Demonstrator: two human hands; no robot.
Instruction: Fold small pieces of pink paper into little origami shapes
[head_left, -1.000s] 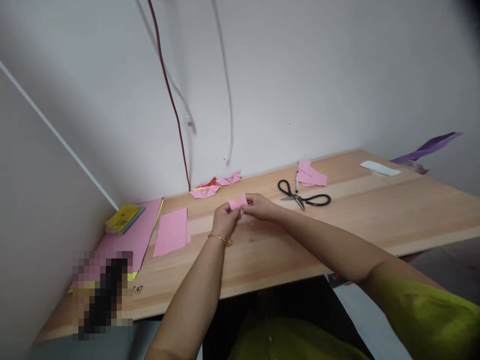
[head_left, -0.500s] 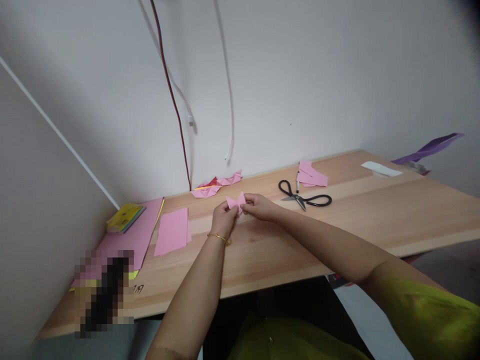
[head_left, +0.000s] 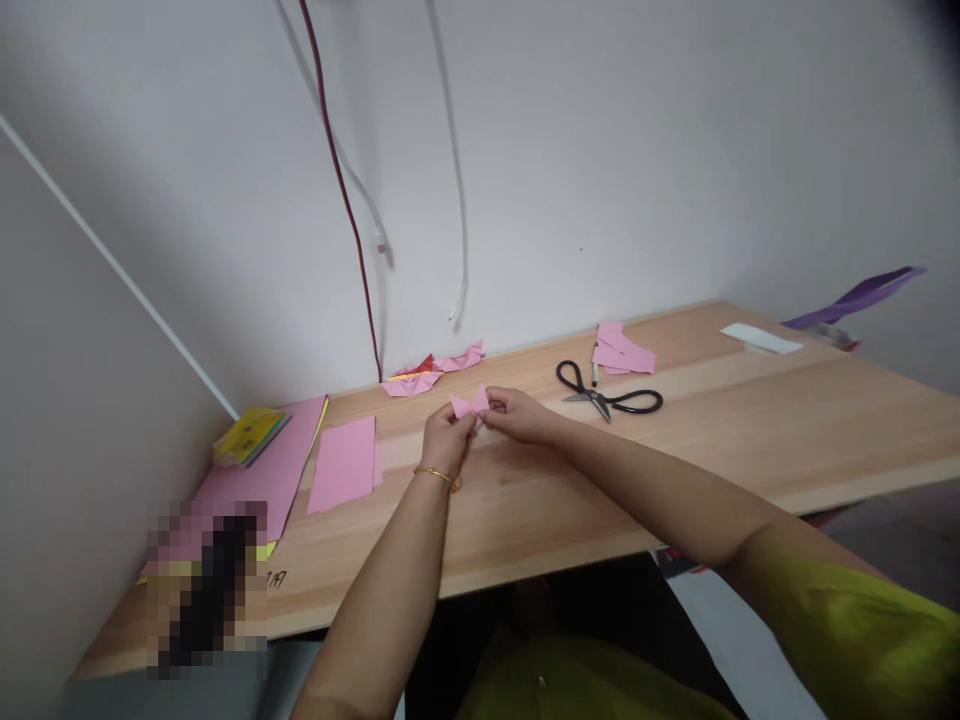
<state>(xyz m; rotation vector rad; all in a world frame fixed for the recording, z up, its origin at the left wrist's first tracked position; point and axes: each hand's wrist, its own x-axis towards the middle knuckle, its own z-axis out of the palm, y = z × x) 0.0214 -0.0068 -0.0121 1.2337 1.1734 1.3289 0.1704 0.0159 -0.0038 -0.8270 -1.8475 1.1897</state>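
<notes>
Between my two hands is a small folded piece of pink paper (head_left: 469, 403), its two pointed flaps standing up like wings. My left hand (head_left: 447, 437) pinches its left side, thumb in front; a gold bracelet circles that wrist. On the right side, my right hand (head_left: 516, 412) grips the same paper between thumb and fingers. Its lower part is hidden by the fingertips. Just beyond the hands, several folded pink paper pieces (head_left: 412, 384), with a red one (head_left: 424, 366) among them, lie near the wall.
Black-handled scissors (head_left: 600, 397) lie spread on the wooden table (head_left: 540, 510), beside a pen (head_left: 595, 370) and pink paper scraps (head_left: 626, 352). Pink sheets (head_left: 345, 462) and a yellow packet (head_left: 250, 435) are at left. A white strip (head_left: 761, 338) lies far right. Cables (head_left: 337, 165) hang down the wall.
My thumbs have shifted slightly on the pink paper, and its flaps are a little changed in shape. Both hands stay in nearly the same place.
</notes>
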